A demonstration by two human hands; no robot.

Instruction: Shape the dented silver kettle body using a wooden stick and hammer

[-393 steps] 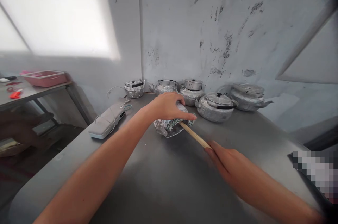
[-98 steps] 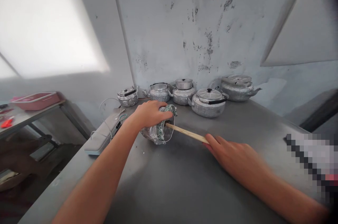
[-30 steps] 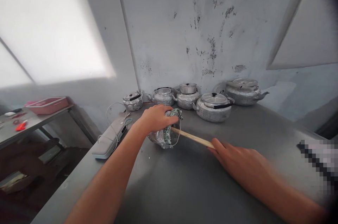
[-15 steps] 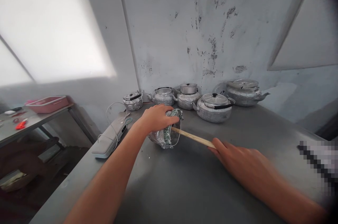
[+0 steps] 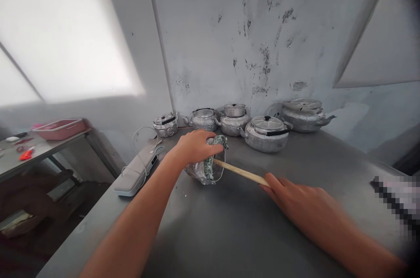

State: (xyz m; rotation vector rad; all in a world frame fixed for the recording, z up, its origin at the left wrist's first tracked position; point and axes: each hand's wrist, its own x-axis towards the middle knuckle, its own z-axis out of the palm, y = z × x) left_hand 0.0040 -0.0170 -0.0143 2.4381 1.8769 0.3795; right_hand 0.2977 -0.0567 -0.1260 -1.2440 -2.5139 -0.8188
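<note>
My left hand (image 5: 193, 149) is closed on a shiny silvery vessel (image 5: 196, 172), tipped on its side with its opening toward the right. Around the opening lies a green-and-white patterned cloth (image 5: 208, 169), under my left fingers. A thin pale rim or wire loop shows at the mouth. In my right hand (image 5: 278, 188) is a wooden stick (image 5: 243, 173), gripped near its right end. Its far end reaches into the mouth of the vessel, where the tip is hidden.
Several silvery kettles stand along the wall, the nearest a lidded kettle (image 5: 266, 136). A long grey case (image 5: 136, 173) with a white cable lies at the table's left. On another table, a pink basket (image 5: 61, 130) stands near a red object (image 5: 26, 154). A blurred-out item (image 5: 398, 201) is at right.
Hardly anything differs. The right hand and the stick sit very slightly lower and further right; the left hand and the vessel look the same.
</note>
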